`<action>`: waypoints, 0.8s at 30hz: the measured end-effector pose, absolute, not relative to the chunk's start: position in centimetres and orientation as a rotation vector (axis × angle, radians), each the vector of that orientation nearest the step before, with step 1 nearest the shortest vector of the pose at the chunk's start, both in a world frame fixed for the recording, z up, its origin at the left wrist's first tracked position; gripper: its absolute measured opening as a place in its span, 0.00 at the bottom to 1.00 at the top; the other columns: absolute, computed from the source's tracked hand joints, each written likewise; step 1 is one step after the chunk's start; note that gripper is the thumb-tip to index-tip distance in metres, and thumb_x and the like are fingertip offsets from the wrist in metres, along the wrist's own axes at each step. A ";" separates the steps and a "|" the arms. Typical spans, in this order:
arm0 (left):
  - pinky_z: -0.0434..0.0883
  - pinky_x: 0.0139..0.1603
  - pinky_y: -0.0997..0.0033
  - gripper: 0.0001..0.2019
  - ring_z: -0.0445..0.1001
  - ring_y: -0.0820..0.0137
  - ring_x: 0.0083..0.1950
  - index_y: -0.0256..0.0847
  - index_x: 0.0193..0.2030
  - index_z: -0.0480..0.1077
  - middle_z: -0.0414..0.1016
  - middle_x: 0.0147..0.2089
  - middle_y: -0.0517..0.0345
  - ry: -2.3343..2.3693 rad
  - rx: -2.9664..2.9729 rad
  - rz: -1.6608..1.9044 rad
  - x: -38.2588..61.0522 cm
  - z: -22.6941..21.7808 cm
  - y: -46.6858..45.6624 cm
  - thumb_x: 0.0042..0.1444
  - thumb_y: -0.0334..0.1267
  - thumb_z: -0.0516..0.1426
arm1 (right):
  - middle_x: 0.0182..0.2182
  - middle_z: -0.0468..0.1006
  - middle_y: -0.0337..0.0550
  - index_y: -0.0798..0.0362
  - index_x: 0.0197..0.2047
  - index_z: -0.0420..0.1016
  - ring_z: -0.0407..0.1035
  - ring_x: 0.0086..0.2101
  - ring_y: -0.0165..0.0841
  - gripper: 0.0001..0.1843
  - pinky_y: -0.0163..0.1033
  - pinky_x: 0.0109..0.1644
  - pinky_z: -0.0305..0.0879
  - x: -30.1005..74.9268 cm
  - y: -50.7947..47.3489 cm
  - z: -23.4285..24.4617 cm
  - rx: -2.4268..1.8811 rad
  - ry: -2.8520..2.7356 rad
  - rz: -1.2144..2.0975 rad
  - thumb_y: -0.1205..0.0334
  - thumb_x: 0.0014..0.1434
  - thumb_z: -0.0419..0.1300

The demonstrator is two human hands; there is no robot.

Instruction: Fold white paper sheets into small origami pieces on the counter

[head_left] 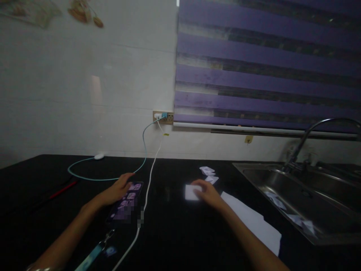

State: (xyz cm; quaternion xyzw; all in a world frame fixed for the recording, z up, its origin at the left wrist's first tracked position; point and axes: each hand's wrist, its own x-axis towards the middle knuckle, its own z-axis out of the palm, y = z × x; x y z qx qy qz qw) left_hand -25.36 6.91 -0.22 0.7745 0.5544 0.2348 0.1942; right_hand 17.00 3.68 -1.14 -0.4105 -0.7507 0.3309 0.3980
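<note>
My left hand [121,189] lies over the left edge of a smartphone [130,199], its fingers stretched out and the screen lit. A blue strap [90,259] with a metal clasp hangs off the phone's near end. My right hand [207,194] grips a small white square of paper [191,192] between thumb and fingers, just over the dark counter. Beyond that hand sit folded white paper pieces [208,171]. Larger white sheets [251,220] lie partly beneath my right forearm.
A white cable [152,169] runs from the wall socket [169,118] down between my hands. The teal cable [81,177] loops at the left. On the right, folded papers [276,199] rest along the rim of a steel sink [318,242] with a curved tap [306,135].
</note>
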 end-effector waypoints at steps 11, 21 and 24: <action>0.56 0.65 0.57 0.41 0.47 0.55 0.69 0.44 0.70 0.41 0.45 0.71 0.52 1.172 1.731 0.610 -29.4 0.0 4.1 0.54 0.46 0.57 | 0.39 0.77 0.46 0.54 0.44 0.73 0.72 0.36 0.38 0.17 0.41 0.38 0.67 16.8 3.6 -0.9 -1.075 -1.885 0.889 0.51 0.56 0.60; 0.55 0.65 0.54 0.50 0.45 0.53 0.70 0.50 0.70 0.38 0.43 0.72 0.54 1.098 1.809 0.523 -30.5 -0.5 4.7 0.43 0.44 0.62 | 0.39 0.77 0.46 0.53 0.44 0.74 0.71 0.36 0.38 0.17 0.41 0.38 0.68 16.6 3.0 0.0 -1.131 -1.878 0.885 0.52 0.55 0.60; 0.56 0.64 0.55 0.51 0.48 0.51 0.69 0.53 0.70 0.36 0.44 0.71 0.54 1.118 1.835 0.482 -30.7 -0.3 4.5 0.44 0.45 0.64 | 0.39 0.77 0.46 0.53 0.44 0.74 0.71 0.36 0.38 0.16 0.42 0.38 0.68 16.6 3.0 -0.1 -1.131 -1.888 0.873 0.53 0.55 0.60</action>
